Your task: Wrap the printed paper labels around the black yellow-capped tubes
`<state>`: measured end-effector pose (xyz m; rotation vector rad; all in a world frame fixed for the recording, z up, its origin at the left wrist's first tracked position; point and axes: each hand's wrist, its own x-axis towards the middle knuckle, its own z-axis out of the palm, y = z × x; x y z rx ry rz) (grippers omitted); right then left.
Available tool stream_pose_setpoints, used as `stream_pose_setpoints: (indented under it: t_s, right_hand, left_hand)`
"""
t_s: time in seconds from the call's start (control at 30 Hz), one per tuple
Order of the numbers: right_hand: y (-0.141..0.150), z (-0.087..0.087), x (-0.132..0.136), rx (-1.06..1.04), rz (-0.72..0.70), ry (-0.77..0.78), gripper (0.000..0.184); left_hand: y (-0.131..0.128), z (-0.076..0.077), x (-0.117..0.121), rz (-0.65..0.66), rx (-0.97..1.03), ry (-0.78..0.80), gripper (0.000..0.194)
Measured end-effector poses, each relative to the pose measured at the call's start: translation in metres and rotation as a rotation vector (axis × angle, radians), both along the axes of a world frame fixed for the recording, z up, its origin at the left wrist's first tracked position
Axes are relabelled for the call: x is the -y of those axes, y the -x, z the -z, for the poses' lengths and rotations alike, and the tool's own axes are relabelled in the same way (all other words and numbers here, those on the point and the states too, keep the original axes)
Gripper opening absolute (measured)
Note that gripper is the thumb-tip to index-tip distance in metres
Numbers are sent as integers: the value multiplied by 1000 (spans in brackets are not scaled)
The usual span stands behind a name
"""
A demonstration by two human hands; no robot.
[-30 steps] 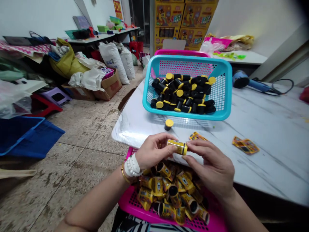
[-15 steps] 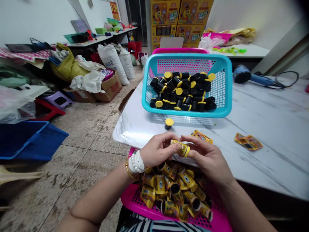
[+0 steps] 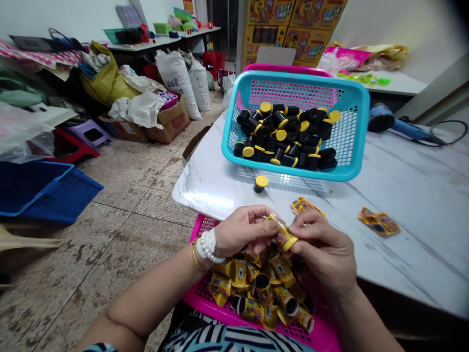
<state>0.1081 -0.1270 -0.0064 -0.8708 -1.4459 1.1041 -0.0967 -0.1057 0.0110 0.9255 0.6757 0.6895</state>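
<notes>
Both hands pinch one small yellow-labelled canister [image 3: 283, 235] over my lap. My left hand [image 3: 245, 231], with a pearl bracelet at the wrist, grips its left end. My right hand [image 3: 324, 252] grips the yellow-capped right end. Beneath them a pink basket [image 3: 205, 300] holds several labelled canisters [image 3: 256, 286]. On the white marble table [image 3: 403, 195] a blue basket [image 3: 350, 146] is filled with several bare black canisters with yellow caps [image 3: 286, 137]. One loose black canister [image 3: 260, 183] stands in front of it.
Yellow labels [image 3: 379, 221] lie on the table to the right, another label [image 3: 302, 205] near my hands. A blue heat gun [image 3: 388, 122] with its cord rests at the back right. Bags, boxes, stools and a blue bin [image 3: 40, 190] crowd the floor at left.
The canister has tipped so its capped end points down to the right, and both hands have sunk slightly toward the pink basket. The view has shifted a little.
</notes>
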Motion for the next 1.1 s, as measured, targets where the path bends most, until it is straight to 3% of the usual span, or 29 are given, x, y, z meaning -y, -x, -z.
stream_pose_setpoints:
  t_s: [0.13,0.3,0.4,0.5,0.6,0.67,0.77,0.93,1.1]
  right_hand:
    - [1,-4,-5,109,-58,-51,21]
    - [4,-25,-14,179,10,-290,25]
    - [5,-45,-31,124,18,-375,25]
    - [7,-67,-65,-13,24,-423,22]
    - [8,-90,-106,-152,10,-370,14]
    - [4,-97,-127,-128,12,-316,18]
    - [-3,-89,-139,-90,55,-289,21]
    - [-3,-64,-133,-209,77,-242,7]
    - [4,-65,-130,-47,169,-320,16]
  left_hand:
    - [-3,-3,1,-17,-58,34,49]
    - [0,-14,-7,0,20,-4,50]
    - [1,-37,-25,1,9,-128,46]
    - [-3,-69,-59,-49,49,-268,48]
    - [-13,-96,-101,-89,108,-336,52]
    - [-22,-104,-124,-83,82,-352,56]
    - [-35,-93,-144,-45,49,-338,59]
    - [-38,-59,-148,12,88,-261,60]
    - [-33,-53,-146,-33,64,-247,59]
